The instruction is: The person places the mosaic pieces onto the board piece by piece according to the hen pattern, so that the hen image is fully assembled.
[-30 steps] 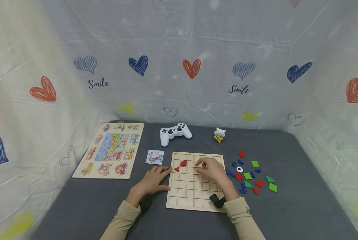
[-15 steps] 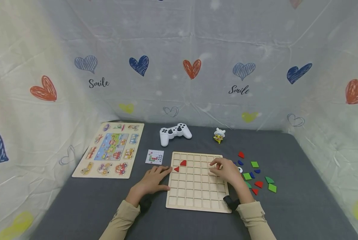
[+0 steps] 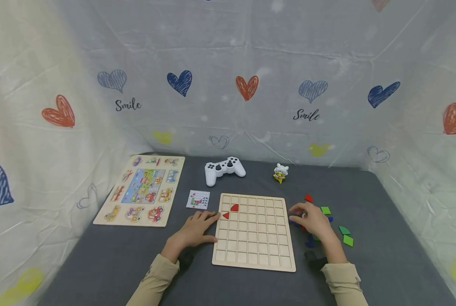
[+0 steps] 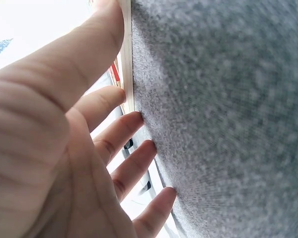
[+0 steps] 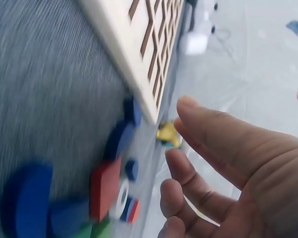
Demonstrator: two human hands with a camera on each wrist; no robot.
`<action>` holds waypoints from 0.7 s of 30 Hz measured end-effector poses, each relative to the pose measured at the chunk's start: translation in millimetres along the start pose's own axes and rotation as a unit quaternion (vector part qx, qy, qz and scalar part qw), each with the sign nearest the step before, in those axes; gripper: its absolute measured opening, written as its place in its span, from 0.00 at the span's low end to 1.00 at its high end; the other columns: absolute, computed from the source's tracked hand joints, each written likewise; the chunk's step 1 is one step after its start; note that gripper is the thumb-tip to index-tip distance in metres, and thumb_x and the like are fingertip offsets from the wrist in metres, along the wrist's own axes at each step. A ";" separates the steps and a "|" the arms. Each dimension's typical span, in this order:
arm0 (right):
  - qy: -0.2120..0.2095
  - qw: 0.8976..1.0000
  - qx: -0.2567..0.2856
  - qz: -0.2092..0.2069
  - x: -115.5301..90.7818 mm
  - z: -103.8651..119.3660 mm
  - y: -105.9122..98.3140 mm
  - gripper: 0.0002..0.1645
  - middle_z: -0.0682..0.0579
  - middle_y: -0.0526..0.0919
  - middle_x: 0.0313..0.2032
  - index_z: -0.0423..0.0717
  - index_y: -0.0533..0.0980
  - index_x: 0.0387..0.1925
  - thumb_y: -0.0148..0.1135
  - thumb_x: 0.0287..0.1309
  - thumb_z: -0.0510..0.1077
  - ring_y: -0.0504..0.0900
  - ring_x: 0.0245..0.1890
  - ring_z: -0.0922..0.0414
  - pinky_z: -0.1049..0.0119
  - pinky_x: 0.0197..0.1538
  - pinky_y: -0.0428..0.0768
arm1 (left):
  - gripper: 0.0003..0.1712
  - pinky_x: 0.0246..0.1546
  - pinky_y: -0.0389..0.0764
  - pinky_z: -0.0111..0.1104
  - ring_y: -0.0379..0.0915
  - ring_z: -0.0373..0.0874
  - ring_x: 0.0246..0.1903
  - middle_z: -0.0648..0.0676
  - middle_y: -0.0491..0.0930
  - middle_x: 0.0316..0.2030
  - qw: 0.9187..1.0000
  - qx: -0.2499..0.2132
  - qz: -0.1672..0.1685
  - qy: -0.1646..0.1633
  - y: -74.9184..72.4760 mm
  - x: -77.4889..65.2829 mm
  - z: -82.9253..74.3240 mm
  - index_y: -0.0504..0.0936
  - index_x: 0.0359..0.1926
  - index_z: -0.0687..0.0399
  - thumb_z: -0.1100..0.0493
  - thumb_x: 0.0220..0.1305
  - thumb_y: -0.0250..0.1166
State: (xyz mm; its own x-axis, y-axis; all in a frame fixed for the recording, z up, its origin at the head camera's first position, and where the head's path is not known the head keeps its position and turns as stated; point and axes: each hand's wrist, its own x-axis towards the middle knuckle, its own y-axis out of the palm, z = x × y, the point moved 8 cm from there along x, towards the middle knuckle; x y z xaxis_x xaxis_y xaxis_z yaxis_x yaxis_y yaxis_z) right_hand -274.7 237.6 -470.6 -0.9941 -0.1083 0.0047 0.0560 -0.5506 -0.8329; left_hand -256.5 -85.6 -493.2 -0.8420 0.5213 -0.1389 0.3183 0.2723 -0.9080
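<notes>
A wooden grid board (image 3: 254,246) lies in the middle of the table. A red quarter-circle piece (image 3: 234,208) and a red triangle piece (image 3: 226,215) are in its upper-left cells. My left hand (image 3: 191,231) rests at the board's left edge, thumb and fingers spread. Just off the right edge, my right hand (image 3: 313,220) hovers over loose pieces, fingers bent and nothing visible between them. Below it in the right wrist view are a blue half-round piece (image 5: 27,198), a red square piece (image 5: 105,188) and a white ring (image 5: 121,196). The hand partly hides the pile in the head view.
A picture card (image 3: 198,199) lies left of the board, near a vehicle puzzle board (image 3: 170,204). Behind stand a white game controller (image 3: 225,169) and a small figurine (image 3: 280,173). Green pieces (image 3: 348,241) lie farther right. A heart-printed curtain (image 3: 228,85) encloses the table.
My right hand has moved right, from over the board to over the loose pieces. My left hand and the two red pieces on the board have stayed in place.
</notes>
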 end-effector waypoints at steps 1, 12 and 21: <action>-0.001 1.000 0.002 0.001 -0.7 -3.1 -2.1 0.14 0.47 0.78 0.37 0.46 0.80 0.42 0.66 0.53 0.45 0.71 0.25 0.58 0.65 0.25 0.69 | 0.43 0.59 0.56 0.57 0.56 0.56 0.60 0.55 0.61 0.64 1.000 0.001 0.000 0.001 0.1 0.2 -0.1 0.60 0.69 0.48 0.42 0.55 0.64; 0.019 1.000 -0.009 0.000 -8.3 -30.3 -18.4 0.15 0.43 0.77 0.42 0.46 0.79 0.45 0.64 0.55 0.45 0.72 0.28 0.57 0.64 0.26 0.69 | 0.43 0.59 0.56 0.56 0.56 0.56 0.59 0.55 0.61 0.65 1.000 0.005 0.000 0.004 0.8 0.9 -0.1 0.59 0.69 0.48 0.41 0.55 0.64; 0.040 0.999 -0.020 0.011 -8.6 -42.1 -17.8 0.15 0.45 0.78 0.39 0.47 0.80 0.45 0.66 0.53 0.44 0.70 0.26 0.57 0.65 0.24 0.66 | 0.43 0.59 0.57 0.56 0.56 0.56 0.59 0.55 0.61 0.64 1.000 0.004 0.000 0.004 0.1 0.7 -0.6 0.59 0.69 0.48 0.42 0.56 0.64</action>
State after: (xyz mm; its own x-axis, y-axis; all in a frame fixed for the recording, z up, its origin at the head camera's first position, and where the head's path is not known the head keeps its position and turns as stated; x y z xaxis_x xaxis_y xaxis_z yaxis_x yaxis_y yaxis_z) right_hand -271.1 283.2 -479.1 -0.9969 -0.0532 -0.0571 0.0764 -0.5144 -0.8542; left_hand -256.8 -84.7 -493.1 -0.8387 0.5274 -0.1358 0.3143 0.2650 -0.9116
